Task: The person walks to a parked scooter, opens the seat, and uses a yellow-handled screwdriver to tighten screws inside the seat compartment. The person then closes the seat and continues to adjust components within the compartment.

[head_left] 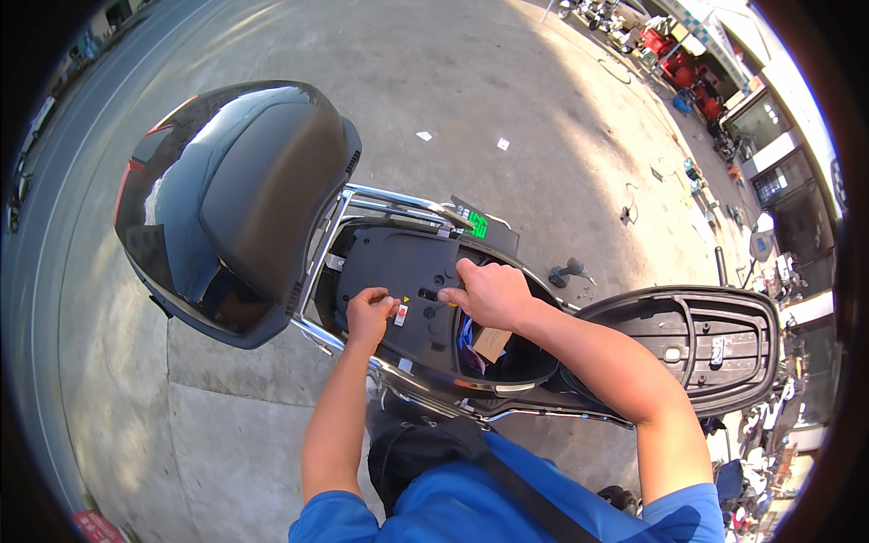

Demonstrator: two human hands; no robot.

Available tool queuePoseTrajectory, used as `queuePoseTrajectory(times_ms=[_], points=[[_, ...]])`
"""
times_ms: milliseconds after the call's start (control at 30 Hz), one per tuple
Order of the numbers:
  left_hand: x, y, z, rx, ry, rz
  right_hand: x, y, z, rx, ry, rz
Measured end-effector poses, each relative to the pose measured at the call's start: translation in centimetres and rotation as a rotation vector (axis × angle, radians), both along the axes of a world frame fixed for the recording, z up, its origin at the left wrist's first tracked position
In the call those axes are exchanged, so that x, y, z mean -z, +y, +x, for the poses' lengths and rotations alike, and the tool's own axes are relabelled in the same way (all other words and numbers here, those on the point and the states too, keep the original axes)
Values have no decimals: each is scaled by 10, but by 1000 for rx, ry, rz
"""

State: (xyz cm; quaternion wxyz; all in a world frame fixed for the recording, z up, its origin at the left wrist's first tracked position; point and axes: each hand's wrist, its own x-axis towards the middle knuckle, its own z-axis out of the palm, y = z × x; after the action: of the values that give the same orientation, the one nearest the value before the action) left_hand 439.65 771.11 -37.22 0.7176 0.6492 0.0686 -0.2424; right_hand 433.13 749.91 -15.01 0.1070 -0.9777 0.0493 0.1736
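A scooter's seat compartment lies open below me, with a flat black panel [385, 258] filling its left part. My left hand [367, 317] is over the panel's near edge, fingertips drawn together beside a small white-and-red label [400, 314]; what they pinch, if anything, is too small to make out. My right hand [493, 294] is closed at the panel's right edge, close to a small rectangular slot [429, 294]. A bit of something orange shows under its fingers, but the rest is hidden. Right of the panel, a cardboard piece [491, 344] and blue-and-red wires [468, 344] lie in the compartment.
The raised seat [683, 348] tips back to the right, its ribbed underside up. A large black top box [244, 208] stands left on a chrome rack [319, 253]. Beyond the scooter, a cordless drill [568, 271] lies on the concrete [380, 81]. Parked scooters line the far right.
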Motion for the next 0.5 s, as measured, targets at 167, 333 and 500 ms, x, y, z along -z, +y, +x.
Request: queuePoseTrajectory(times_ms=[167,333,500], points=[[2,-8,-5,109,-140,177,3,-22,-10,-723,-328,-146],[2,-10,-9,105,-293,240,7,-15,-21,-311,-69,-70],[-2,-11,-9,173,-492,382,-15,-7,-8,-232,70,-88]])
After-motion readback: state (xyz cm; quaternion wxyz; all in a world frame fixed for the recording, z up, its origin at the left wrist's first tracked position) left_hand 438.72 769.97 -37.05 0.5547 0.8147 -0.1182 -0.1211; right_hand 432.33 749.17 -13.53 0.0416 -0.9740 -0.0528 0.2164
